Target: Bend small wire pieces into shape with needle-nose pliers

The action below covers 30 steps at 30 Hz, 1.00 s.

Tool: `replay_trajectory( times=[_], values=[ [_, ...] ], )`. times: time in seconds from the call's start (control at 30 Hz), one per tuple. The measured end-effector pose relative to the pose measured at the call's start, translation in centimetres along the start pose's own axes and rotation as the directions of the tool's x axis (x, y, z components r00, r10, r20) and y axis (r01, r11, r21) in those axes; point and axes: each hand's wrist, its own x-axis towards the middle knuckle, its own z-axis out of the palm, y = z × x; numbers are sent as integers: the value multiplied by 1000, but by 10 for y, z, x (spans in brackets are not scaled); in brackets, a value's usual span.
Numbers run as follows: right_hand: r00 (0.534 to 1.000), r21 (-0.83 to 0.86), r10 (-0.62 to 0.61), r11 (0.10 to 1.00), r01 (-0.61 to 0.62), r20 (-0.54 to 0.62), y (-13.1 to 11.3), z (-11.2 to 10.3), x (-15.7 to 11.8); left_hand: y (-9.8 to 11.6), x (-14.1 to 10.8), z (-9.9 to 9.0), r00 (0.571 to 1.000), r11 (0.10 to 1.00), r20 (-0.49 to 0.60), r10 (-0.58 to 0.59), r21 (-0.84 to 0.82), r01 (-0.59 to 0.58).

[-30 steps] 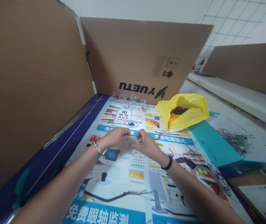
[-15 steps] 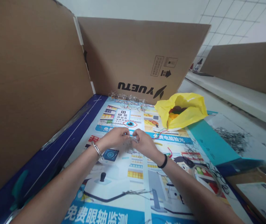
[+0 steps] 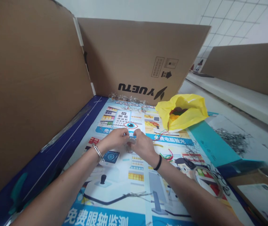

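Over the middle of the printed poster (image 3: 122,175), my left hand (image 3: 117,138) is closed in a pinch, its fingertips close to those of my other hand. My right hand (image 3: 143,145) is closed too, with fingers bent inward. A thin, pale wire piece (image 3: 129,148) shows between and just below the fingertips; its exact shape is blurred. Red and green wires (image 3: 168,156) lie on the poster to the right of my right hand, near a short yellow strip (image 3: 158,145).
A yellow bag (image 3: 192,116) stands open behind on the right. Cardboard panels (image 3: 124,56) rise at the back and left. Wire clumps (image 3: 131,99) lie along the back panel, and dark wire pieces (image 3: 233,139) at right. A tape roll (image 3: 218,185) sits by my right forearm.
My right hand and wrist have shifted slightly left, and more of the red and green wires shows. The wire piece between the fingers has moved a little left.
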Motion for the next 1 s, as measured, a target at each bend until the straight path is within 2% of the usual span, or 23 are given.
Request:
replay_trajectory(
  times=[0.17,0.3,0.53,0.63,0.73,0.87,1.0],
  values=[
    [999,155,-27,987,32,-35,10,-1,2,-7,1,-3,998,988,7,-59,-143,60],
    [998,299,-27,953,43,-57,16,1,6,-12,1,-5,996,951,53,-77,-295,89],
    [999,454,-27,891,16,18,14,8,12,-11,2,-6,994,876,105,-42,-475,88],
    [999,408,4,913,-17,33,8,6,14,-11,2,-5,993,874,109,-46,-478,93],
    [998,270,51,961,-55,21,3,3,16,-11,1,-3,994,902,86,-66,-420,96],
    [997,69,83,994,-83,5,-3,1,18,-10,1,-1,998,962,18,-61,-266,64],
    [998,-18,51,999,-50,45,-3,3,21,-10,2,-2,998,996,-51,-28,-91,23]
  ],
)
